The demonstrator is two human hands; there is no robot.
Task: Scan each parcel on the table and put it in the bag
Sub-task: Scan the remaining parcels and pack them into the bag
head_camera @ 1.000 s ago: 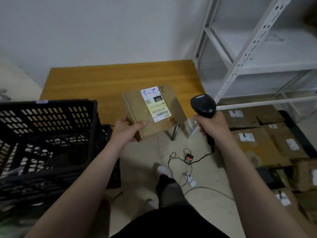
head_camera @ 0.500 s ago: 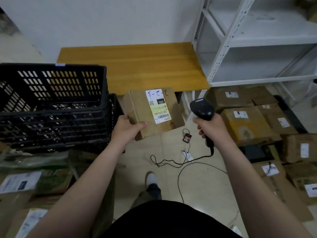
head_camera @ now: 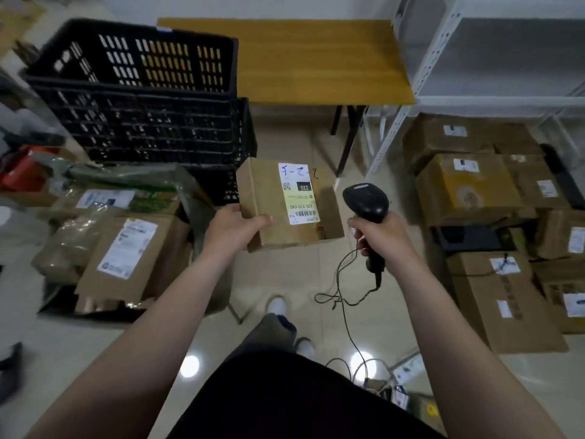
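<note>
Brown card, black plastic, honey wood.
The parcel (head_camera: 262, 191) is brown; its label (head_camera: 299, 194) is white above and pale yellow below, with blue handwriting and a black barcode. The scanner (head_camera: 367, 201) and slotted crate (head_camera: 142, 90) are black, the table (head_camera: 316, 58) orange-brown woodgrain.

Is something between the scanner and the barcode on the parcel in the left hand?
Nothing visible. The scanner in the right hand is just right of the parcel, only air between it and the barcode. The left hand has its thumb on the parcel's top, left of the label, clear of the barcode.
</note>
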